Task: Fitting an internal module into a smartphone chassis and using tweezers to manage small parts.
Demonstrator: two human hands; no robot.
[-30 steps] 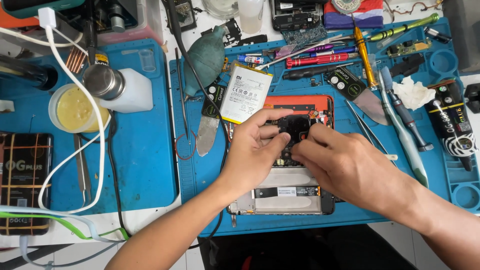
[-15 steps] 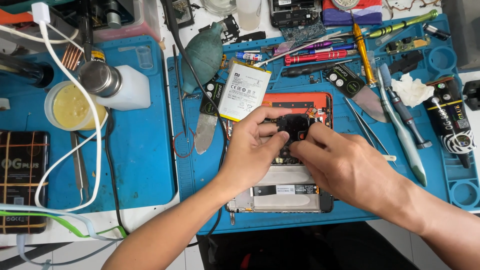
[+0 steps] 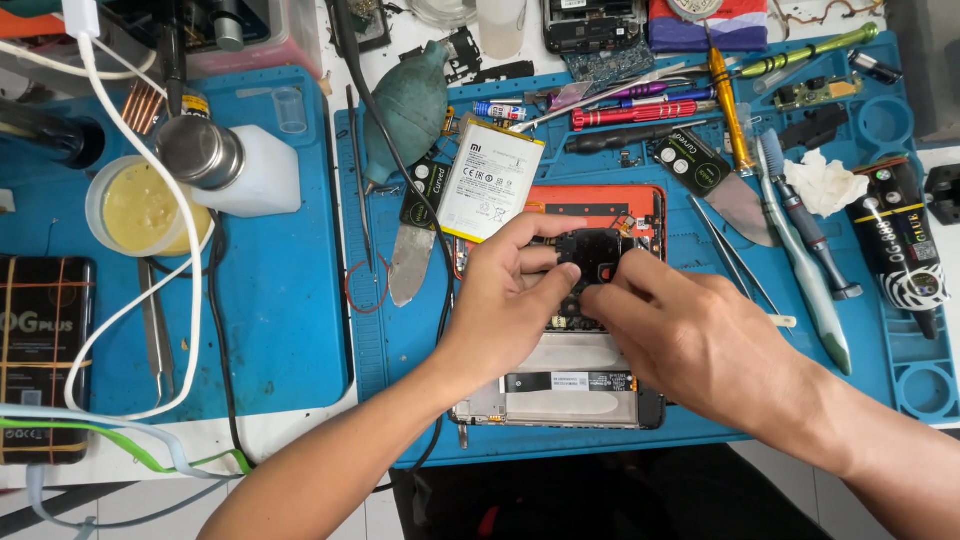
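Head view shows our left hand and right hand pinching a small black plastic cover over the opened phone on the blue mat, fingers closed narrow to steady it.

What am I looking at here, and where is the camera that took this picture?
There is no machine here: a person works with two bare hands, and the camera sits on their head, looking down at a workbench. The left hand and the right hand both pinch a small black part over an opened phone whose back is off. The phone lies on a blue work mat. Leaning against its top edge is a flat white battery. Around it lie repair tools: tweezers, a red screwdriver, a teal rubber air blower and a crumpled tissue. On a second blue mat to the left stand a white bottle and a tub of yellow paste.
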